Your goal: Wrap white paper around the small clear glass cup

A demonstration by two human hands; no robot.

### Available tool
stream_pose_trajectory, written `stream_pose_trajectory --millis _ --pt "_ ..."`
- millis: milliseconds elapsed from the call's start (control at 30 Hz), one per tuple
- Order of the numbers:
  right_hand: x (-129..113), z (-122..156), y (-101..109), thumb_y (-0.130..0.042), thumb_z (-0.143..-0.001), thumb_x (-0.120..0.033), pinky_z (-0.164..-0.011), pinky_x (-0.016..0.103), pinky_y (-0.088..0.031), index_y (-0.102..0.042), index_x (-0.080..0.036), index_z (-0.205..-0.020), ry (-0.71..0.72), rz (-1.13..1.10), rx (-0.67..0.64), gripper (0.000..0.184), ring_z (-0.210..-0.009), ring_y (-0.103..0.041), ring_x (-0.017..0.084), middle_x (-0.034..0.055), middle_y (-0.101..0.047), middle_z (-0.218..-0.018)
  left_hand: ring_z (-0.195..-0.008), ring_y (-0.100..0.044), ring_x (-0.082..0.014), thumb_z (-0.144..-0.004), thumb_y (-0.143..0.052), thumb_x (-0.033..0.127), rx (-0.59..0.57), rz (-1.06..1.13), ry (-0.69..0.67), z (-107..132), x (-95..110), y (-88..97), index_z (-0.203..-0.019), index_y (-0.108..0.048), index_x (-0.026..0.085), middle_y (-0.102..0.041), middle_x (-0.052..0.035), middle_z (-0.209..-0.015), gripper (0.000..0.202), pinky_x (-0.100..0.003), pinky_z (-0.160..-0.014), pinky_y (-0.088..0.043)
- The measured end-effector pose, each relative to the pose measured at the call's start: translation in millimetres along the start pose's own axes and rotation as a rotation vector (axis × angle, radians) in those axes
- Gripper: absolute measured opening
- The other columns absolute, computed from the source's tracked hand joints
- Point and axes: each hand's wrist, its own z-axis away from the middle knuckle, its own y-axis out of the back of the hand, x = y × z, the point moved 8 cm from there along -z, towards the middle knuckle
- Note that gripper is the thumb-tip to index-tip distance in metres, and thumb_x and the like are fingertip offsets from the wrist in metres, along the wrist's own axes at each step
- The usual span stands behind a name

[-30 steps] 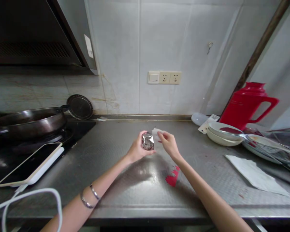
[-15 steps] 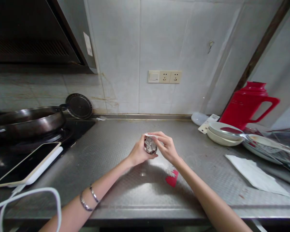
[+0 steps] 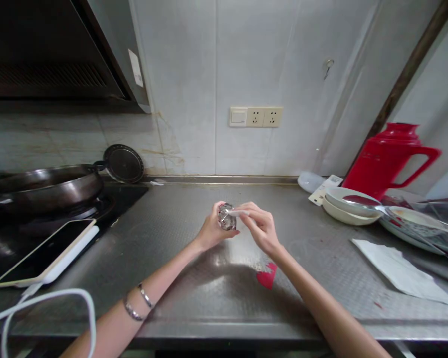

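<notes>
Holding a small foil packet (image 3: pixel 227 220) above the steel counter (image 3: pixel 171 243), both hands closed.
The packet is clamped in the left hand (image 3: pixel 212 229) as a steady base, while a white strip (image 3: pixel 239 213) at its top is pinched by the right hand (image 3: pixel 260 229); a second ago, that strip was held clear of the foil.

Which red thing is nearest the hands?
The small red scrap on the counter, just below the right hand; the red jug stands far right by the wall.
</notes>
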Motion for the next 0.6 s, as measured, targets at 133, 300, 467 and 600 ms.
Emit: stream_pose_trajectory --millis 133,300,467,600 --pt "16 3 18 -0.051 -0.089 -0.027 -0.074 0.031 -0.051 -0.071 -0.022 -0.085 -0.104 0.145 0.242 0.021 -0.082 -0.065 0.019 0.0058 -0.070 -0.087 -0.097 -0.060 -0.0222 -0.053 -0.083 0.030 -0.051 -0.115 -0.047 6 10 -5.9 -0.124 -0.035 0.023 -0.058 -0.0077 -0.114 0.087 -0.034 -0.084 -0.046" --pt "17 4 -1 -0.049 -0.089 -0.022 -0.077 0.029 -0.053 -0.070 -0.022 -0.093 -0.048 0.180 0.089 0.022 -0.086 -0.068 0.019 0.0055 -0.073 -0.091 -0.093 -0.062 -0.0232 -0.055 -0.081 0.033 -0.092 -0.179 -0.048 12 15 -13.9 -0.125 -0.034 0.022 -0.061 -0.0074 -0.110 0.085 -0.035 -0.080 -0.048" --pt "6 7 -11 -0.045 -0.088 -0.015 -0.093 0.033 -0.050 -0.067 -0.024 -0.105 0.050 0.157 0.004 0.029 -0.106 -0.063 0.019 0.0048 -0.070 -0.108 -0.107 -0.057 -0.0248 -0.056 -0.080 0.033 -0.029 -0.211 -0.102 8 19 -7.8 -0.126 -0.036 0.024 -0.054 -0.0091 -0.125 0.083 -0.036 -0.089 -0.046" --pt "-3 9 -17 -0.045 -0.087 -0.012 -0.101 0.041 -0.045 -0.065 -0.026 -0.110 0.150 0.162 -0.061 0.034 -0.109 -0.061 0.020 0.0041 -0.069 -0.109 -0.104 -0.059 -0.0236 -0.056 -0.078 0.029 -0.019 -0.155 -0.068 3 11 -3.6 -0.123 -0.039 0.023 -0.056 -0.0091 -0.122 0.077 -0.034 -0.087 -0.046"
